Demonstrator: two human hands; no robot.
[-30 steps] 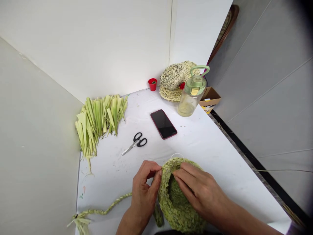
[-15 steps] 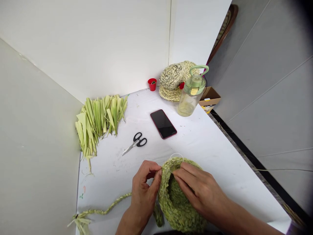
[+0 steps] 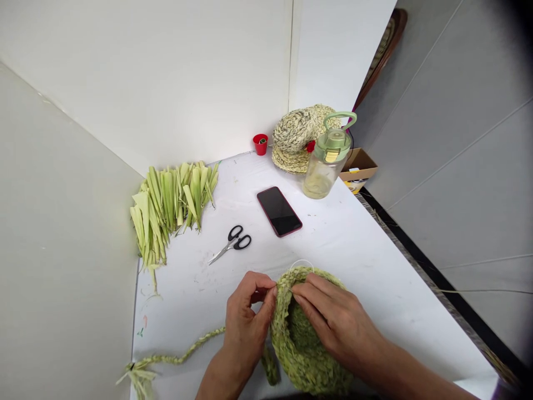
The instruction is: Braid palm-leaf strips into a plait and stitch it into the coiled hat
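A round green piece woven from braided husk [image 3: 287,355] stands at the table's near edge, its hollow opening tilted up toward me. My left hand [image 3: 250,322] is closed in a pinch at the left of its rim. Over the opening, my right hand [image 3: 337,316] pinches a thin needle [image 3: 290,289], of which only a short bit shows near the rim. A white thread [image 3: 302,261] loops above the rim's far side. From beneath my left hand a green husk braid [image 3: 183,355] runs left to a frayed, tied end. A short thick piece of braid [image 3: 270,366] lies beside the woven piece.
Black-handled scissors [image 3: 231,243] and a phone [image 3: 278,211] lie on the white table [image 3: 191,300]. Husks [image 3: 170,200] are piled at the left wall. Farther back stand a red cup [image 3: 260,144], a woven hat [image 3: 291,139] and a bottle [image 3: 325,166]. A cardboard box [image 3: 360,164] sits beyond the right edge.
My right hand has shifted slightly left toward the rim, and less of the needle shows between my hands. My left hand keeps its pinch. The view has shifted very slightly.
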